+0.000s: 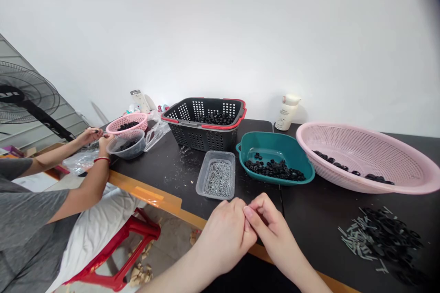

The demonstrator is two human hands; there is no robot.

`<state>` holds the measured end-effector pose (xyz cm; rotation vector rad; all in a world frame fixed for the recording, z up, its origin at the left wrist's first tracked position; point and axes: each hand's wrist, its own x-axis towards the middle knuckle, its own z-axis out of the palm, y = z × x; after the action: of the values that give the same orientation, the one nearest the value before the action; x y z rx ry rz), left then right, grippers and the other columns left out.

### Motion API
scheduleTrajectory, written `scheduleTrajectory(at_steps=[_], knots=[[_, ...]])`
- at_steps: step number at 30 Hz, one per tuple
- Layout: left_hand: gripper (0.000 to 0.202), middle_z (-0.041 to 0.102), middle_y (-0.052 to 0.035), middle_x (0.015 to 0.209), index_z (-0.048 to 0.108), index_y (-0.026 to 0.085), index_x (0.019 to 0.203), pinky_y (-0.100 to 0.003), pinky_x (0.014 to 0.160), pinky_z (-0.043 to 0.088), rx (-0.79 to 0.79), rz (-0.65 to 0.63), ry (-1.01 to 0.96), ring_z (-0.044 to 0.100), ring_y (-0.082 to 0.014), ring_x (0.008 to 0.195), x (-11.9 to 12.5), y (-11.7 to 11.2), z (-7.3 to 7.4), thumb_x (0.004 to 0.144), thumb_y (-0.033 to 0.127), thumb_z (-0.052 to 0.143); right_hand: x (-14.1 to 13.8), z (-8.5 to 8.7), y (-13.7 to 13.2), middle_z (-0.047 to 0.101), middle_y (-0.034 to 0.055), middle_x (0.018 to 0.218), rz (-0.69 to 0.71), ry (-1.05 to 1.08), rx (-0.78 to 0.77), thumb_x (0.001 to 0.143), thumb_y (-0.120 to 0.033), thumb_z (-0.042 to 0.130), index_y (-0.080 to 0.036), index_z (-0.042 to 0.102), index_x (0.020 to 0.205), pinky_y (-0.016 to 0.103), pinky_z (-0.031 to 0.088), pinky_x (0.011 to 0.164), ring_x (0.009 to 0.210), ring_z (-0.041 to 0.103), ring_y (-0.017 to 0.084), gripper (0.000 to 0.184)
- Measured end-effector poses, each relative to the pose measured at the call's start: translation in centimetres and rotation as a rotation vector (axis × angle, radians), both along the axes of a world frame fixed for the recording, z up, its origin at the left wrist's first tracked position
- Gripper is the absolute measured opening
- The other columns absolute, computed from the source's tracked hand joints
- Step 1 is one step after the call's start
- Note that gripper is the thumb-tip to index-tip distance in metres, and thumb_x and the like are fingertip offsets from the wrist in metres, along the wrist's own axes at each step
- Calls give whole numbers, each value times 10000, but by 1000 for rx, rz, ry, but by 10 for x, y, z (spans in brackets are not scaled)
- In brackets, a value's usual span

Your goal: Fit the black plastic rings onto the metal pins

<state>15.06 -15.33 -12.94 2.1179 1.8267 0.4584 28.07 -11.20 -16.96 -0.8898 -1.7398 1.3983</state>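
Note:
My left hand (228,231) is closed, its fingers curled in over the table's front edge. Touching it at the fingertips is my right hand (271,224), with thumb and index finger pinched together. Whatever lies between the fingers is hidden. Just beyond my hands stands a clear plastic tub (199,187) holding many small silver metal pins or screws (219,179). To its right, a teal basin (277,142) contains small black round parts (275,170). On the table at the right lies a pile of black rings (390,233) beside loose silver pins (359,240).
A black basket (206,136) with red handles and a pink colander (371,146) hold more black parts. A white bottle (288,112) stands near the wall. At left, a co-worker's hands (99,139) work by a clear bowl (129,146); a red stool (134,242) and fan (20,94) are nearby.

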Motion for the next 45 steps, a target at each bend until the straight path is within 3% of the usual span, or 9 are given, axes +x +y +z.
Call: scheduleTrajectory(at_steps=[12,23,28,32,39,42,45], knots=[[139,541,-22,705,389,209,745,-281,600,356,-63,90,-349,529,-181,639,5,-5,-14,877,189,350,4,-9,-7,543,-16,720,-45,-51,126,981,-419,447,-214,489,811,244,433,624,657,542,134,270],[170,510,-7,683,361,216,724,-275,572,302,-89,82,-373,494,-170,613,1,-7,-20,892,222,333,0,-15,-10,592,11,747,-61,-53,176,990,-406,420,-211,509,840,255,463,636,673,578,149,261],[196,475,9,657,321,220,695,-274,564,291,-70,85,-347,451,-151,591,1,-5,-22,888,210,355,2,-15,-8,573,4,731,-84,-59,116,980,-438,427,-210,514,831,257,446,635,669,554,148,286],[252,501,-11,715,377,210,734,-291,638,348,60,61,-342,474,-168,674,1,-6,-27,963,267,292,0,-18,-3,489,-37,650,-103,31,-66,946,-506,470,-212,456,764,227,375,535,579,458,118,346],[364,471,-2,722,370,216,729,-280,648,392,158,175,-652,478,-151,673,10,-7,-41,1021,362,207,-14,-10,-9,385,-62,622,-113,176,-165,936,-546,461,-212,421,742,214,318,510,559,374,103,388],[361,484,-18,734,400,212,746,-305,657,381,294,187,-482,475,-170,690,10,-7,-46,1019,332,196,-16,-3,-12,412,-48,675,-163,153,-154,930,-558,456,-214,455,793,214,349,528,591,395,111,371],[388,506,-38,737,457,199,768,-325,648,355,429,117,-211,461,-190,689,5,-6,-46,1016,322,184,-14,-2,-11,401,-38,662,-144,83,-113,921,-590,437,-210,440,730,227,380,557,605,400,123,426]])
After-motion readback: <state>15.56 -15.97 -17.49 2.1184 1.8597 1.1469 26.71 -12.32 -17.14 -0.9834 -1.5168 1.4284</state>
